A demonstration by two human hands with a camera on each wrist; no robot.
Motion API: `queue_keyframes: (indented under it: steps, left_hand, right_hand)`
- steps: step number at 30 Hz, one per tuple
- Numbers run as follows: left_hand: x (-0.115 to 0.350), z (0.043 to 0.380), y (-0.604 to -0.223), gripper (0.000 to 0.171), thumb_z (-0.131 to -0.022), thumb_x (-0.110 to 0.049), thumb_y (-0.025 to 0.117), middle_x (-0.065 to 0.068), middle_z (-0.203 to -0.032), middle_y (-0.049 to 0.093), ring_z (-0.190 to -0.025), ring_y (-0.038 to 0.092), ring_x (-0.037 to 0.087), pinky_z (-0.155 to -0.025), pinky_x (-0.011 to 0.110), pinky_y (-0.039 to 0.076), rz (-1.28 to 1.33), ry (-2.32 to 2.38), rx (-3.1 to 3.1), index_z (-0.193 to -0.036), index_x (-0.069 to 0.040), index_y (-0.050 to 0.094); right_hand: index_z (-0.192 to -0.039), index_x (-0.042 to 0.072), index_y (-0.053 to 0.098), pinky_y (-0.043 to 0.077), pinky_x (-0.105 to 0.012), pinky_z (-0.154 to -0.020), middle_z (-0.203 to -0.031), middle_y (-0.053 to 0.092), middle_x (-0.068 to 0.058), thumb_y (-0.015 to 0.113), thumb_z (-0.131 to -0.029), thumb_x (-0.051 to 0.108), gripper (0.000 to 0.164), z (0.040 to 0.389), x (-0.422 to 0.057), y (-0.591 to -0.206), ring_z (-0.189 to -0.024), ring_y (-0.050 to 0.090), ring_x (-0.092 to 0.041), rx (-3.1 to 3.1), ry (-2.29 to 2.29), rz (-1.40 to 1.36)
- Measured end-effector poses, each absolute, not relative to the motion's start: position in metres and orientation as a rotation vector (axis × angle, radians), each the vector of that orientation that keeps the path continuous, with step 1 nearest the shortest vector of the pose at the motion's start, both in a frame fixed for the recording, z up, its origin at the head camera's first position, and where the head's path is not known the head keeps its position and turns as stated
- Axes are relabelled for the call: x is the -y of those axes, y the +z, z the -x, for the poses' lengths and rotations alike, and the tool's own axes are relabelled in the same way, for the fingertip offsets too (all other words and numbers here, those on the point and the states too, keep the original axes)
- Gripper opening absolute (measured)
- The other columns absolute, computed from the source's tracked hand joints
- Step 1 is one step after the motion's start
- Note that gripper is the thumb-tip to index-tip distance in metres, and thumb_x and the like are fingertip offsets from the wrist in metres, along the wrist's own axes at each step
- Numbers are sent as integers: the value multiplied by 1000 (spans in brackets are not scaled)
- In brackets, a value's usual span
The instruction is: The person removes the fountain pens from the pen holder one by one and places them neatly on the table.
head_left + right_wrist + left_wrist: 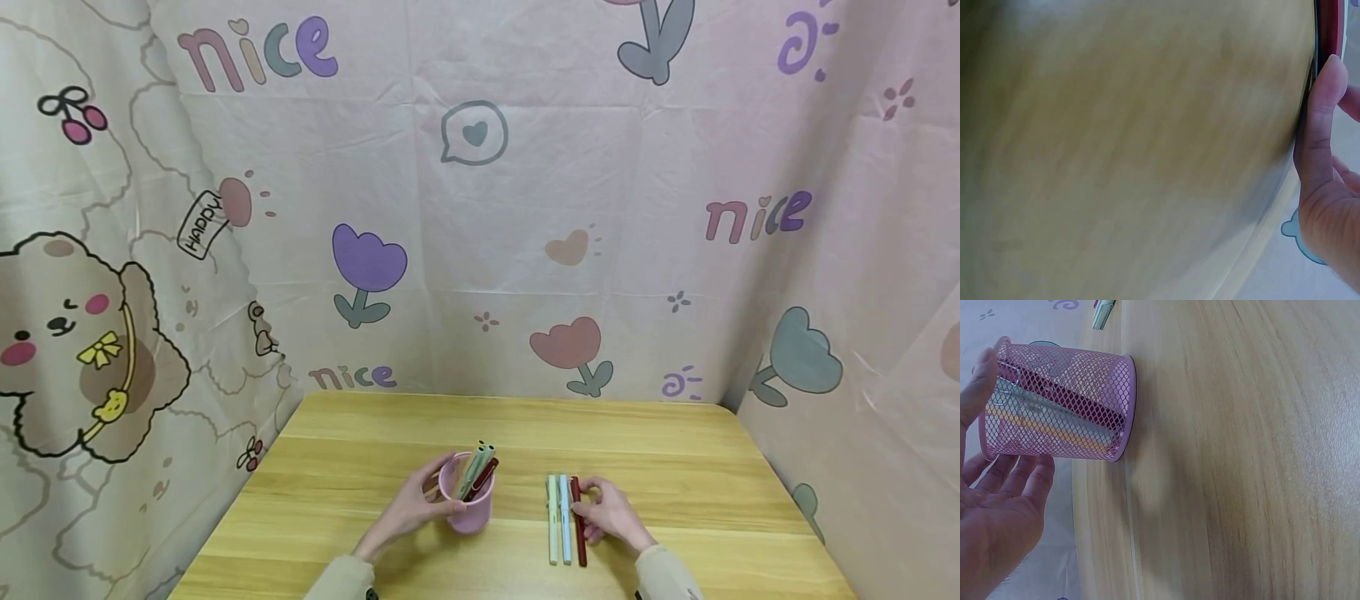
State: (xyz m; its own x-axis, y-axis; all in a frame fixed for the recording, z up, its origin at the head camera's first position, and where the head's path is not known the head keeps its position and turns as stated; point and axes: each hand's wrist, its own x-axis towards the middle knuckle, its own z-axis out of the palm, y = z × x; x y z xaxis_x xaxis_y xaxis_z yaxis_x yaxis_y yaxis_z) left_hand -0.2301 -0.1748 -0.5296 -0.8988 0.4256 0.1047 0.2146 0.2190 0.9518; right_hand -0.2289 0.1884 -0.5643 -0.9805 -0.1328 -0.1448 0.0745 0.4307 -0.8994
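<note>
A pink mesh pen holder [471, 522] stands on the table, and my left hand [411, 505] grips it near the rim, thumb on the near side and fingers on the far side. Inside lean a dark red pen [485, 476], light green pens [470, 474] and something orange-yellow, seen through the mesh in the left wrist view. To the right, a pale green pen [552, 521], a light blue pen [566, 525] and another dark red pen [581, 546] lie side by side. My right hand [611, 510] pinches this dark red pen between thumb and index finger; the right wrist view shows it only partly.
The wooden table [390, 425] ends at a patterned cloth [480, 250] hanging behind it. Similar cloth hangs along the left and right sides. Bare wood lies between the pen holder and the row of pens.
</note>
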Motion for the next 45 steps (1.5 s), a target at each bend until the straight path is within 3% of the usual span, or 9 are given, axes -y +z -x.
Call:
queue_keyframes:
  steps: [20,33,39,45]
  left_hand:
    - [175,232,-533,94,-83,-18,82,34,-158,31,-142,36,56,-117,59,39,-612,1725,-2343,-155,7,26]
    - [173,230,-531,95,-83,-18,82,35,-157,32,-141,37,57,-116,59,40,-615,1718,-2356,-154,8,25]
    - [173,231,-531,96,-83,-18,82,35,-158,30,-141,36,57,-117,62,37,-598,1724,-2345,-155,8,25]
    - [174,230,-531,94,-83,-17,81,35,-157,31,-142,36,57,-117,61,38,-610,1736,-2330,-154,8,25]
  right_hand:
    - [-134,-10,46,59,-31,-45,-72,65,-13,67,-91,7,51,230,-191,-558,-50,60,-14,-2546,-1572,62]
    - [-130,-10,52,55,-28,-41,-71,64,-13,68,-91,6,44,228,-181,-545,-50,57,-16,-2623,-1625,124]
    - [-129,-7,54,56,-28,-42,-73,61,-6,67,-91,4,42,227,-175,-537,-51,56,-12,-2593,-1683,132]
    - [-128,-6,55,54,-26,-40,-79,64,-10,69,-90,5,42,225,-167,-529,-51,54,-10,-2586,-1721,166]
